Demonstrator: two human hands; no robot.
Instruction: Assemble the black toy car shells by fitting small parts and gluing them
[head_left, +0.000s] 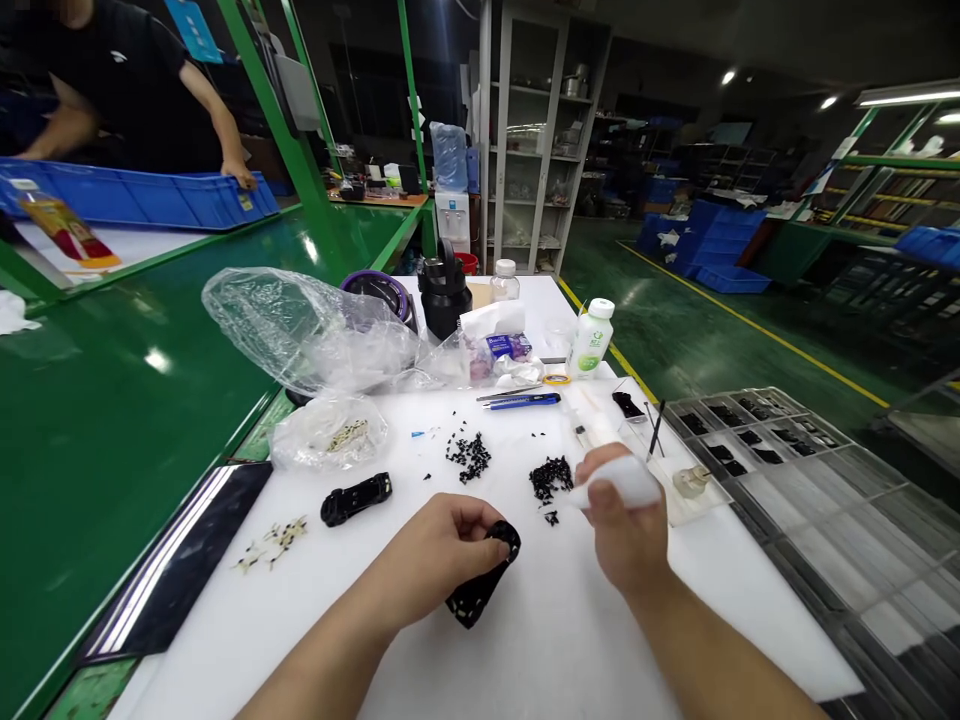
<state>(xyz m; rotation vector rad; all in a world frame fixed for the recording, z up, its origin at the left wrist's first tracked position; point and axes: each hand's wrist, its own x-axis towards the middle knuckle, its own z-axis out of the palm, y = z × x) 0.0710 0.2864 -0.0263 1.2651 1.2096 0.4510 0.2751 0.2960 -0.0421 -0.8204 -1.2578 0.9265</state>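
Now the left hand [442, 558] pinches the black part [484, 588], the right hand [626, 535] clasps a white pad [626, 483] (blurred) just right of it; best steady the part, minding the bits [551, 478] farther off.

2 bare forearms, uncovered along all their visible length, with bare left grip [442, 552] and right grip [626, 530].

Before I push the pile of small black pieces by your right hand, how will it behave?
The small black pieces lie loose with strays around, so they would probably scatter. They look tiny, likely very light and fiddly to pinch.
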